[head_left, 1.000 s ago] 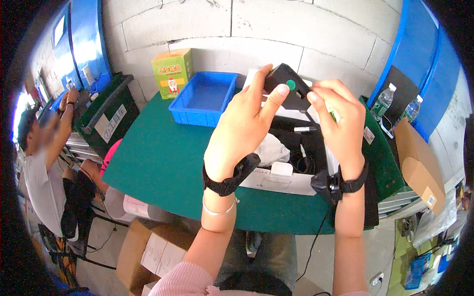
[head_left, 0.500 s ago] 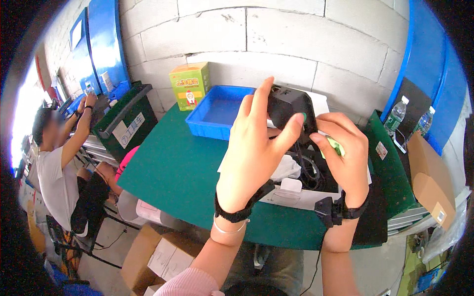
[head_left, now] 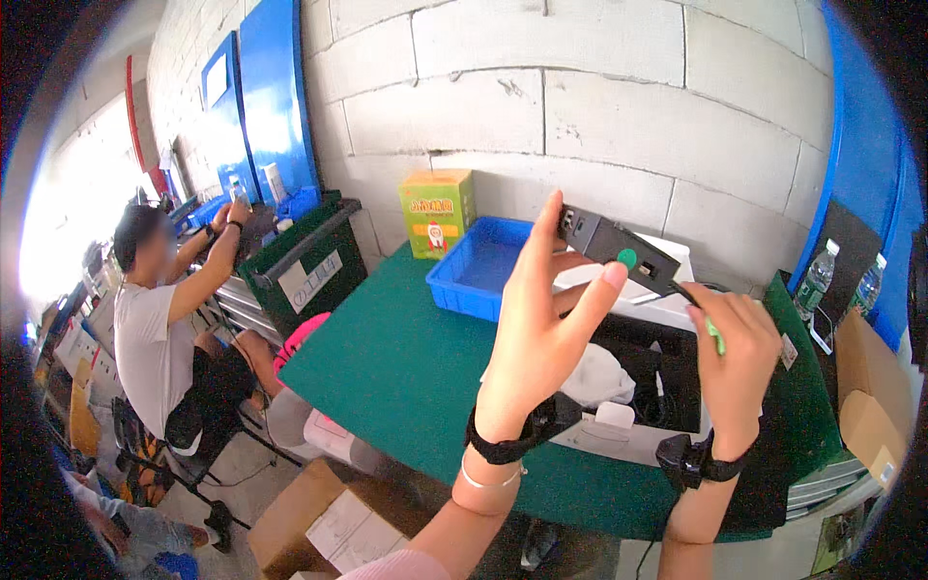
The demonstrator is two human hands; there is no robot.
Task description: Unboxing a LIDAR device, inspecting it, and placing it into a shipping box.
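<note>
The left hand (head_left: 536, 338) has its fingers around a black box (head_left: 601, 240) with 1 green dot (head_left: 626, 258) — held up above the green surface (head_left: 387, 358). The right hand (head_left: 739, 362), by the box's end, pinches a light green thing (head_left: 715, 335) — mostly hidden.

- The view swings leftward and up, so the green table (head_left: 387, 367) and blue tray (head_left: 466, 302) sit farther right and lower.
- The black device (head_left: 599, 240) turns at the fingers of the left hand (head_left: 536, 343); its green dot (head_left: 626, 258) shows whole (only a green sliver by the thumb half a second ago).
- The right hand (head_left: 739, 358) stands farther from the left.
- Another person's leg (head_left: 150, 532) and dark shoe (head_left: 219, 525) enter at lower left.
</note>
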